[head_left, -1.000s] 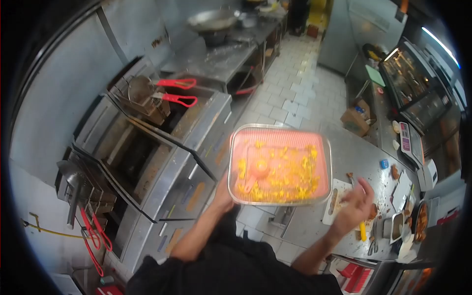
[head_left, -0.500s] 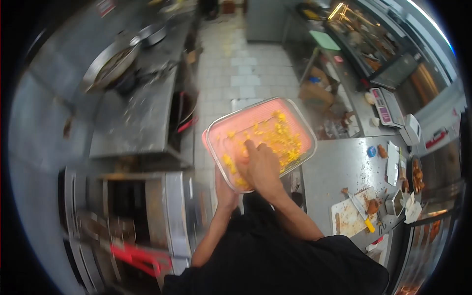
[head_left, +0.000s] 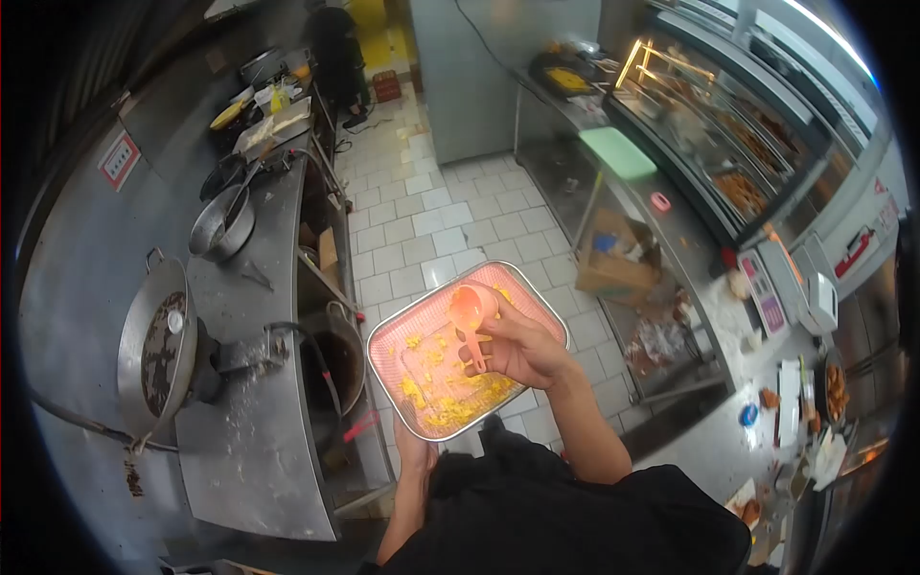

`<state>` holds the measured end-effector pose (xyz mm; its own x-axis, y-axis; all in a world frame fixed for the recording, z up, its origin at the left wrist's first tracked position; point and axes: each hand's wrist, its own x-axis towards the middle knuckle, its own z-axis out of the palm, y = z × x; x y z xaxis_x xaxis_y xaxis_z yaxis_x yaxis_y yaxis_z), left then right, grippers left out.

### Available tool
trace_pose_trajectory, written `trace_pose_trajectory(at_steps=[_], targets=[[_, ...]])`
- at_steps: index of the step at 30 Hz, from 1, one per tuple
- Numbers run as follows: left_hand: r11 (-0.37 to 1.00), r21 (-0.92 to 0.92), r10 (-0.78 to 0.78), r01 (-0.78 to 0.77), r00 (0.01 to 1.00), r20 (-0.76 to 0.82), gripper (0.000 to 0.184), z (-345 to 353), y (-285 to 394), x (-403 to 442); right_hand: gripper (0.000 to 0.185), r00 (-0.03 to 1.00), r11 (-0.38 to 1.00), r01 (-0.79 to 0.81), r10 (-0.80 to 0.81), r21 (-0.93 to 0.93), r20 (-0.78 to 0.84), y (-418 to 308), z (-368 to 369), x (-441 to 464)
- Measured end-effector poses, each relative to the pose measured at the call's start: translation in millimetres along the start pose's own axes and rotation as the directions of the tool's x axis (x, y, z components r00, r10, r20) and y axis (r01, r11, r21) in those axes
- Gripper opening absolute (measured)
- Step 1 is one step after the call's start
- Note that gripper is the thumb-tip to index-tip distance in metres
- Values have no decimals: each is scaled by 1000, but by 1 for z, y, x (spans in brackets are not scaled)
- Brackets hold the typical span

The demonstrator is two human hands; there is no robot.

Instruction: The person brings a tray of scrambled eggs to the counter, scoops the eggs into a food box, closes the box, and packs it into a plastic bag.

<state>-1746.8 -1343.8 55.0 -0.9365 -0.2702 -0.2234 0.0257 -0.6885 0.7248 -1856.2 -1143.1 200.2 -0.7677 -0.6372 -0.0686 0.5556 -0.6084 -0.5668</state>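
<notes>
My left hand supports a metal-rimmed tray from its near left edge; its fingers are mostly hidden underneath. The tray has a pink, mesh-like basket or liner inside. Small yellow pieces are scattered over it, thickest along the near side. Above the tray, my right hand is closed around the handle of a pink scoop. The scoop's round cup is tilted toward me, and its handle points down and toward me.
A steel counter on the left carries a large wok and a smaller pan. On the right are a green board, a scale and a glass food case. Another person stands at the far end of the tiled aisle.
My right hand has risen from among the yellow pieces and now shows the pink scoop. The view has swung, bringing more of the left counter and the far aisle into sight.
</notes>
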Motion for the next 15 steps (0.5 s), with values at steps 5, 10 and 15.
trace_pose_trajectory(at_steps=[5, 10, 15], targets=[[999, -34, 8, -8, 1000, 13, 43, 40, 19, 98, 67, 985, 996, -87, 84, 9, 148, -40, -32, 98], [999, -54, 1, -1, 1000, -10, 43, 35, -1, 250, 82, 993, 883, -109, 116, -457, -13, -94, -75, 206], [997, 16, 75, -75, 997, 35, 47, 45, 35, 402, 88, 988, 776, 27, -118, -630, -102, -141, -93, 315]])
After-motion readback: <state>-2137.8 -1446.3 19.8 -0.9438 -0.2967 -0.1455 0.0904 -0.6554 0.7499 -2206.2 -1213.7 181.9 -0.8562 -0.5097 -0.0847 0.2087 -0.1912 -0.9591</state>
